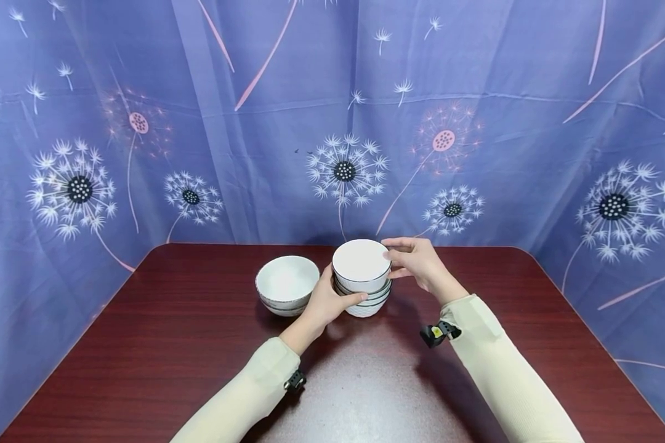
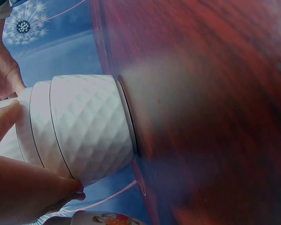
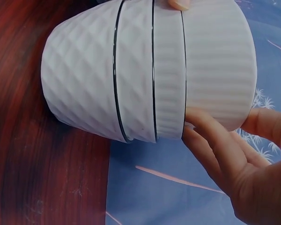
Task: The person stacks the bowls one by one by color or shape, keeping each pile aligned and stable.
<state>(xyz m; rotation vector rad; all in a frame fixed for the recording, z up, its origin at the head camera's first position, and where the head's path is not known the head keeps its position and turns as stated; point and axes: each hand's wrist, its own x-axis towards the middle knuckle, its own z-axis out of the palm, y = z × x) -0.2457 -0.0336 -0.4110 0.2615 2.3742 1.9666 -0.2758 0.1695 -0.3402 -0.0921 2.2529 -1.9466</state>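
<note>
White bowls (image 1: pixel 366 309) stand nested in an upright stack near the table's back edge. The top bowl (image 1: pixel 360 285) has a dark rim line, and the right wrist view shows its ribbed side (image 3: pixel 219 61); lower ones carry a diamond relief. My left hand (image 1: pixel 328 300) grips the stack from the left, thumb across the front and fingers around the far left side. On the right, my right hand (image 1: pixel 419 263) holds the top bowl at its rim, thumb at the edge and fingers against its outer wall. The bowl's far side is hidden.
Just left of the stack, two pale bowls (image 1: pixel 287 289) with speckled rims sit nested. The dark red wooden table (image 1: pixel 172 344) meets a blue dandelion-print curtain (image 1: pixel 266 154) behind. Each sleeve carries a small black wrist camera (image 1: pixel 440 333).
</note>
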